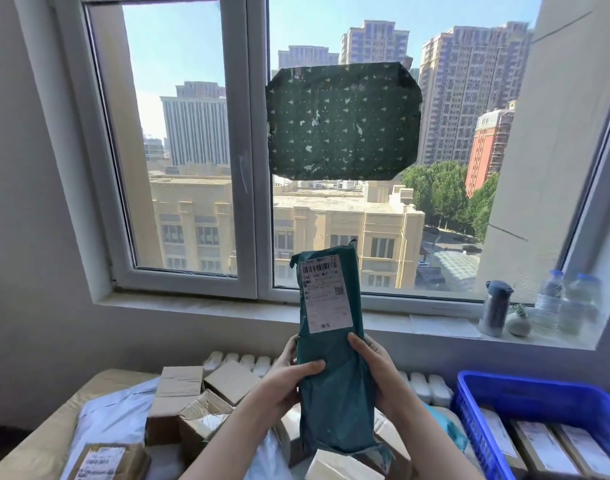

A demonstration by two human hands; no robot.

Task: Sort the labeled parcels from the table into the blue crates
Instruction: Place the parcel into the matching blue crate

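Room: daylight is coming through a big window [192,150] with city blocks behind it; a dark green sheet [343,119] is covering part of the glass, and bottles [552,299] are standing on the sill.
Counter: the counter [30,445] is carrying a heap of cardboard boxes [179,393] and pale plastic mailers [116,410].
Parcel: a teal parcel [331,410] is standing upright in the air above the heap, with its white label [326,292] facing the camera.
Hands: the left hand [286,379] is gripping the left edge, with the thumb lying across the front; the right hand [376,372] is curling round the right edge.
Crate: a blue crate [469,410] is sitting at the right, holding some labelled flat parcels [545,441] side by side. It is partly cut off, so how full it is stays unclear.
Progress: the sorting seems to be partly done. A few parcels are lying in the crate, many are waiting on the counter, and this one is probably being read before it goes in.
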